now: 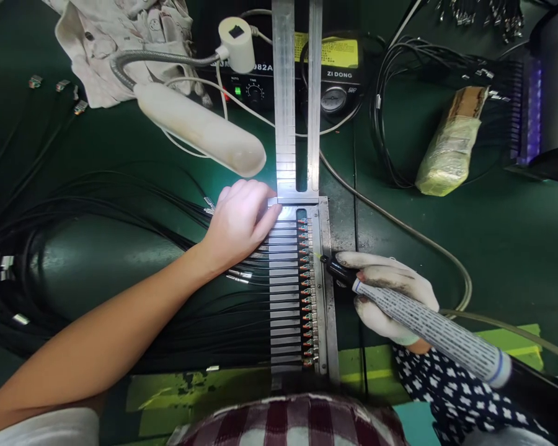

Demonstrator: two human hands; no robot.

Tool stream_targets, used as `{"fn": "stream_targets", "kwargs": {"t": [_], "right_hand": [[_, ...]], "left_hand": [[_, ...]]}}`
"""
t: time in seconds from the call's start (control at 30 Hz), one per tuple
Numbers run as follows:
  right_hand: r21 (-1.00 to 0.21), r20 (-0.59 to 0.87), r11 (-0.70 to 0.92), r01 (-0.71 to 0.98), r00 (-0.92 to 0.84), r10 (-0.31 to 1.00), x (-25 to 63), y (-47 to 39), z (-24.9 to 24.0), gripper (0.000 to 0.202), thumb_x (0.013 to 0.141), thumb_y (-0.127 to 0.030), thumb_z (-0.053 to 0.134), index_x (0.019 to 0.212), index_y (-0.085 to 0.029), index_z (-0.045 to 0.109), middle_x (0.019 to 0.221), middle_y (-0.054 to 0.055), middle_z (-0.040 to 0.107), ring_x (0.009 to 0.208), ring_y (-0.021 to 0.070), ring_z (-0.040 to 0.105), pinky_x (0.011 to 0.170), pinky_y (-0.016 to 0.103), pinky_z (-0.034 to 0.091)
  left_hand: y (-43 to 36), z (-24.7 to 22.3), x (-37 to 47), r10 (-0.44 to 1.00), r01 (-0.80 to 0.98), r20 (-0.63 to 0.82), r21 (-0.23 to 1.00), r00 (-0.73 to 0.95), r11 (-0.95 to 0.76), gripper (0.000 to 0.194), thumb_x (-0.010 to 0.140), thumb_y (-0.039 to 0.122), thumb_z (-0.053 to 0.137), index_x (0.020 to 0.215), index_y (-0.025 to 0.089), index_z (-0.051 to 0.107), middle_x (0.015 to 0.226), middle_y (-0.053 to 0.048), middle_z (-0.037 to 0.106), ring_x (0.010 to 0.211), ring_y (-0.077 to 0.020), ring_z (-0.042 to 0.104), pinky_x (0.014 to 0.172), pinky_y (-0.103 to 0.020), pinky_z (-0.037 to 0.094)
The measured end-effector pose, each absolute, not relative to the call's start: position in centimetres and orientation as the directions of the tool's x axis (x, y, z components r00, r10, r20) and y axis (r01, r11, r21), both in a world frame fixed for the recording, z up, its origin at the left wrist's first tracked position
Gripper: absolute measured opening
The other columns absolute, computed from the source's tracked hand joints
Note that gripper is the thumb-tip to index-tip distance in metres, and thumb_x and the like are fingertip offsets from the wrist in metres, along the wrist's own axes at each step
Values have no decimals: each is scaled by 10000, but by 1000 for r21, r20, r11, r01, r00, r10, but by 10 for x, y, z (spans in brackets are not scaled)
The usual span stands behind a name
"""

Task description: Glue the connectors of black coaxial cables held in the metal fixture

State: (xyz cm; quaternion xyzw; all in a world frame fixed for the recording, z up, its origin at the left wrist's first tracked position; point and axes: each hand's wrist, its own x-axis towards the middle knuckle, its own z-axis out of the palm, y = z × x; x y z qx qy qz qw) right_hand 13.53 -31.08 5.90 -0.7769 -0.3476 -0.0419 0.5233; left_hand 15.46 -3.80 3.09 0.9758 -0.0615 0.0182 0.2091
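My bare left hand (243,217) is closed at the upper left end of a slotted metal fixture (327,297), thumb and forefinger gripping its edge. Several thin black cables (286,285) lie side by side in the slots, their small orange and green wired connectors (308,291) in a row along the right. My right hand (390,291), in a stained white glove, grips a black dispensing syringe (428,328) with a printed label. Its thin yellowish tip (317,255) points at the connector row, near the middle of the upper half. Whether the tip touches a connector I cannot tell.
A white lamp (199,129) on a bent neck shines over the fixture. Behind stands a black control box (255,80) with a dial and gauge. Metal rails (286,99) extend beyond the fixture. A wrapped block (451,142) and cable bundles lie right; cloth (121,49) lies back left.
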Motion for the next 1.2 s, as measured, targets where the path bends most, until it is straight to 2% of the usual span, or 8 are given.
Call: {"fn": "stream_targets", "kwargs": {"t": [0.13,0.23,0.97,1.2], "right_hand": [[-753,437,-215,622,717,543,131,-314,58,179,897,-255,720,1050,-225,632,1046,116,764,924,272,762,745,356,673],[-754,401,-230,616,708,581,130,-314,56,174,886,-222,714,1034,-209,622,1056,124,761,942,259,759,775,337,662],[-747,410,-213,630,689,598,131,-315,56,191,877,-196,688,1052,-210,612,1025,124,765,928,254,761,717,322,658],[-754,415,-200,626,689,594,132,-314,55,188,866,-181,696,1037,-186,617,1025,141,762,932,256,761,746,317,655]], "left_hand": [[-38,31,154,-113,-133,72,403,991,-906,188,970,342,452,942,194,565,872,-67,616,861,-248,552,783,-376,389],[-38,30,154,-108,-130,76,399,991,-908,183,972,347,455,956,199,562,866,-63,614,870,-247,557,792,-372,393],[-37,27,155,-110,-130,72,414,991,-901,208,971,369,442,954,201,564,863,-61,613,871,-243,555,803,-380,406],[-37,27,154,-107,-128,75,397,991,-909,205,971,365,446,958,196,561,869,-65,616,871,-246,559,796,-377,403]]}}
